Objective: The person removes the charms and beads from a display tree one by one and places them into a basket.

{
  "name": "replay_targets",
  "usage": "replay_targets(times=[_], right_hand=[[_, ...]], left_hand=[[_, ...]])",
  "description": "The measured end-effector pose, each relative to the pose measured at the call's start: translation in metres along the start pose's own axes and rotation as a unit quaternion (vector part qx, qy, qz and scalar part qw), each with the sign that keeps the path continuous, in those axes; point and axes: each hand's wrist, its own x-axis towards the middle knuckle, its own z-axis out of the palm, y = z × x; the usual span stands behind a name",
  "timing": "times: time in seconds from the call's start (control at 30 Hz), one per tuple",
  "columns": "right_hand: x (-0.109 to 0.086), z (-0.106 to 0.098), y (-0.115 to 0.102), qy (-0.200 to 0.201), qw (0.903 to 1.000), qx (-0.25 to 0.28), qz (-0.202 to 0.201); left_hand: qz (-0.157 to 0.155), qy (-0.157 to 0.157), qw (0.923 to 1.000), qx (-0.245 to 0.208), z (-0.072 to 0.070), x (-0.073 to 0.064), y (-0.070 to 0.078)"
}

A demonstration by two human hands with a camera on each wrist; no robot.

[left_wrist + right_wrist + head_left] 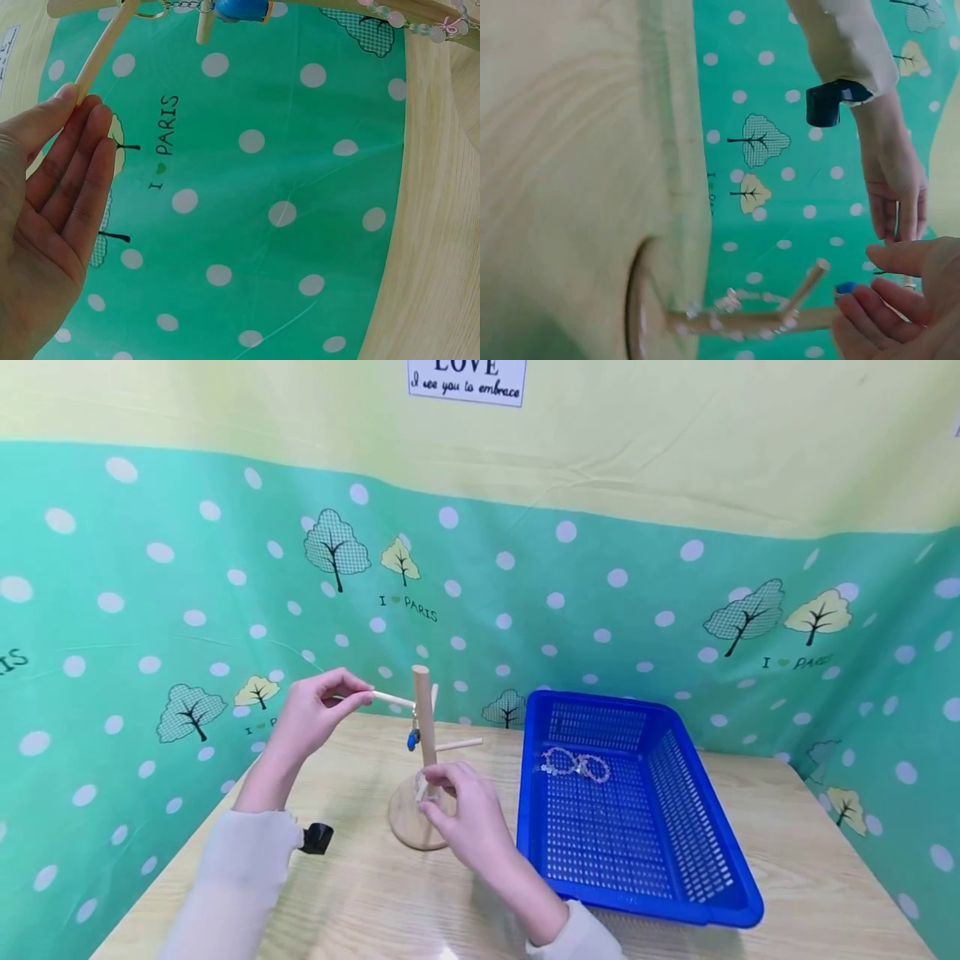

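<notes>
On the head camera I see a smooth, round-based wooden stand [425,718] toward the worktop's [360,893] back edge, beside a blue mesh basket [525,802]. My left-wrist view has the left hand [56,195] pinching the stand's slim peg [105,52]; my right-wrist view, the right hand [931,304], thumb and fingers parted, near a pink-beaded bracelet [730,301] and blue charm [846,288].

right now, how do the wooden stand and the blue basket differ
The wooden stand is pale tan; the blue basket is deep blue. The stand is a slim upright post with side pegs and a round base; the basket is wide and open-topped with perforated walls. The stand carries a blue charm and a beaded bracelet; the basket holds beaded loops. Both rest on the table.
</notes>
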Motion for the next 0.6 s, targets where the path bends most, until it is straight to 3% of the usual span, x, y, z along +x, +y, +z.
replay_targets(times=[0.13, 0.3, 0.6], right_hand=[[-0.003, 0.011, 0.005, 0.040, 0.9988, -0.002, 0.027], [-0.004, 0.024, 0.014, 0.055, 0.9954, -0.023, 0.075], [0.001, 0.044, 0.031, 0.077, 0.9920, -0.018, 0.099]], left_hand=[[0.002, 0.004, 1.0000, -0.003, 0.001, 0.001, 0.001], [-0.001, 0.002, 1.0000, -0.006, 0.002, 0.002, 0.000], [-0.007, 0.004, 0.9999, -0.006, 0.001, 0.001, 0.000]])
